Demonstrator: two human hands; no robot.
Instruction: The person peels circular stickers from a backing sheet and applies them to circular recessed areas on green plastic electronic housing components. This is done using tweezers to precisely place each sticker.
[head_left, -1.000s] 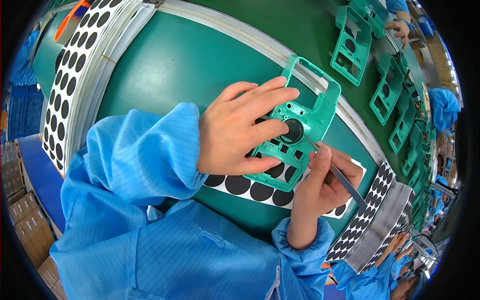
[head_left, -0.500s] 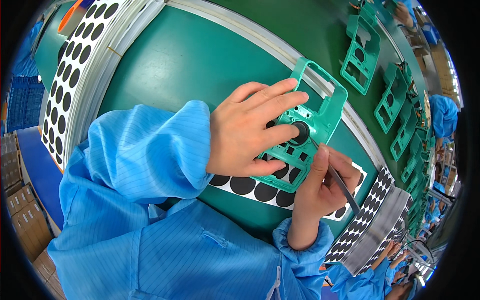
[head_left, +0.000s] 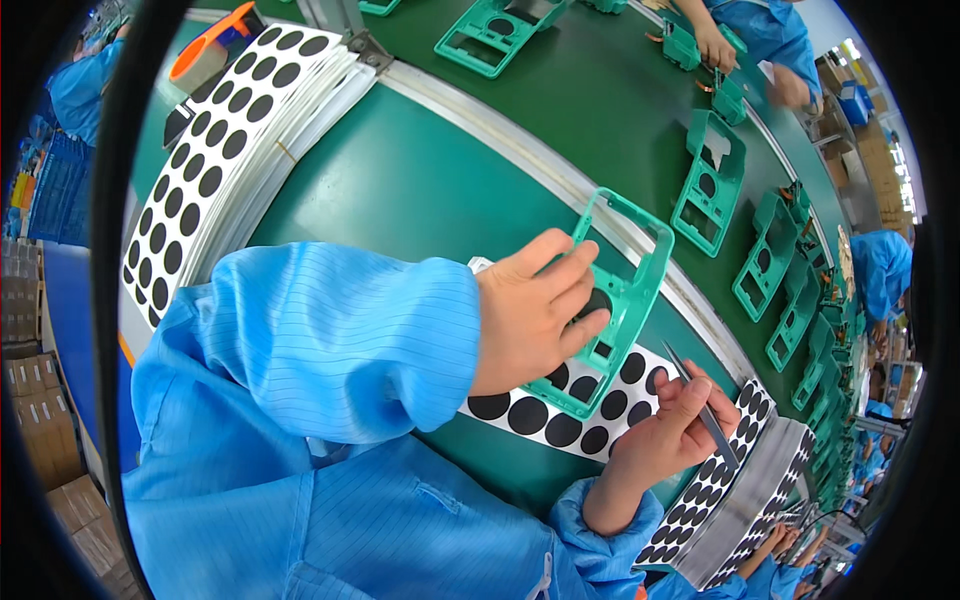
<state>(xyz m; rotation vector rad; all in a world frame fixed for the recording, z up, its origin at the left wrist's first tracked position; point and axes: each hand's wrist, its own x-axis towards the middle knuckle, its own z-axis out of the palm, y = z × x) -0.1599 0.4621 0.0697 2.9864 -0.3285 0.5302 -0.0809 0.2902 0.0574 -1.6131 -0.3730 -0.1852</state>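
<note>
My left hand [head_left: 535, 315] is closed on a green plastic housing [head_left: 643, 290], its fingers curled over the left side. Beside those fingertips, a black round piece [head_left: 597, 305] shows partly in the housing. My right hand [head_left: 675, 425] grips dark metal tweezers [head_left: 718, 432] between thumb and fingers. Their tips point up and left, apart from the housing. Below the housing lies a white sheet with black round stickers [head_left: 528, 414], partly covered by the housing and my left hand.
Stacks of dotted sheets lie at the left [head_left: 215, 150] and lower right [head_left: 700, 500]. Past a metal rail [head_left: 500, 128], several green housings [head_left: 708, 185] rest on a green belt [head_left: 600, 110]. A co-worker's hand [head_left: 716, 46] reaches in at the far side. An orange-edged object [head_left: 212, 45] stands upper left.
The tweezers have come away from the housing as my right hand moved right and down. My left fingers, spread across the housing before, are now curled on it. The whole view has shifted.
</note>
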